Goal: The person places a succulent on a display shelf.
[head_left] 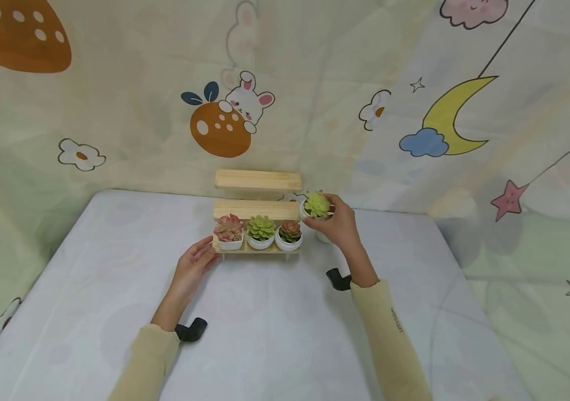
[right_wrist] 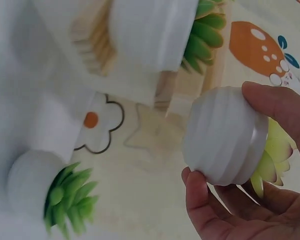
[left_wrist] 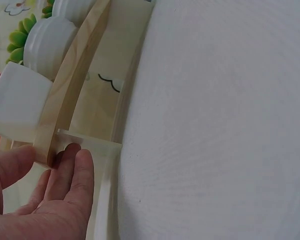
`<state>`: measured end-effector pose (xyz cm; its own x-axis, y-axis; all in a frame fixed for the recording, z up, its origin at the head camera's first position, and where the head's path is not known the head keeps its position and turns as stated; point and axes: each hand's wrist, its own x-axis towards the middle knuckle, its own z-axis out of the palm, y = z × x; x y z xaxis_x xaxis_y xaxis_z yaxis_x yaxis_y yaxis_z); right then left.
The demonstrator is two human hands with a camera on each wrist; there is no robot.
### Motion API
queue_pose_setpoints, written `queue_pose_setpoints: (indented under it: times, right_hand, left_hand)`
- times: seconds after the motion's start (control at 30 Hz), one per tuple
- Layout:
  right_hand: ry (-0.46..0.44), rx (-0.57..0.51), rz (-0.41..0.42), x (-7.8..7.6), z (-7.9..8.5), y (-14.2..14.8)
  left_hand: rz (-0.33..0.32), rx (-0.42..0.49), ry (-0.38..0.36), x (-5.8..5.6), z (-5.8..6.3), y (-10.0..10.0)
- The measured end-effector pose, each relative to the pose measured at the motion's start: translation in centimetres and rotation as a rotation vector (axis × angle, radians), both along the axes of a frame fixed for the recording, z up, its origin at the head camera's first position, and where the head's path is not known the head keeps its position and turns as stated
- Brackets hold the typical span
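Note:
My right hand (head_left: pixel 341 223) grips a white ribbed pot (right_wrist: pixel 225 135) with a pale yellow-green succulent (head_left: pixel 317 205), thumb on one side and fingers on the other. It is held up beside the right end of the middle step of a three-step wooden plant stand (head_left: pixel 256 210). My left hand (head_left: pixel 191 270) is at the left end of the lowest step, thumb at the board's edge and fingers beneath it. On that step stand a pink succulent (head_left: pixel 228 228) in a square pot, a green succulent (head_left: pixel 261 227) and a reddish-brown succulent (head_left: pixel 291 230) in round pots.
Another white pot (right_wrist: pixel 32 182) with a spiky green plant stands on the table right of the stand, mostly hidden by my right hand in the head view. The upper two steps bear no pots. Behind the stand hangs a patterned cloth (head_left: pixel 315 111).

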<state>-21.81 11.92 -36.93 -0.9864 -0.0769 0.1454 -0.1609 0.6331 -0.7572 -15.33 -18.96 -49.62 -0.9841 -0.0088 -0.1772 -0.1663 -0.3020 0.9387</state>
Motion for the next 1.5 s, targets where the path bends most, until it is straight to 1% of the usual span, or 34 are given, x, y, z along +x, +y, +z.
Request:
queue_pose_setpoints:
  times: [0.13, 0.3, 0.6, 0.8, 0.93, 1.3, 1.4, 1.5]
  right_hand:
    - [0.019, -0.018, 0.034, -0.8, 0.7, -1.2]
    - [0.012, -0.038, 0.06, -1.4, 0.5, -2.9]
    - [-0.008, -0.035, 0.092, -2.1, -0.3, -4.7]
    - [-0.037, -0.007, 0.092, -2.5, -0.7, -5.1]
    - [-0.041, -0.013, 0.1, -2.6, -0.8, -5.2]
    - [-0.059, -0.068, 0.131, -2.7, -1.4, -5.5]
    - [-0.055, -0.102, 0.121, -2.7, -1.7, -5.4]
    - [-0.054, -0.158, 0.118, -2.6, -2.1, -4.9]
  left_hand:
    - [-0.01, 0.004, 0.025, -0.2, 0.1, 0.0]
    - [-0.021, 0.012, 0.05, -0.4, 0.4, 0.1]
    - [-0.016, 0.025, 0.024, -0.7, 0.7, 0.4]
    - [-0.017, 0.002, 0.02, -0.6, 0.6, 0.4]
    - [-0.023, 0.001, 0.022, -0.6, 0.5, 0.4]
    - [-0.005, 0.02, 0.027, -0.3, 0.2, 0.1]
    - [0.0, 0.023, 0.024, -0.2, 0.1, 0.0]
    - [-0.002, 0.014, 0.018, 0.0, 0.1, -0.2]
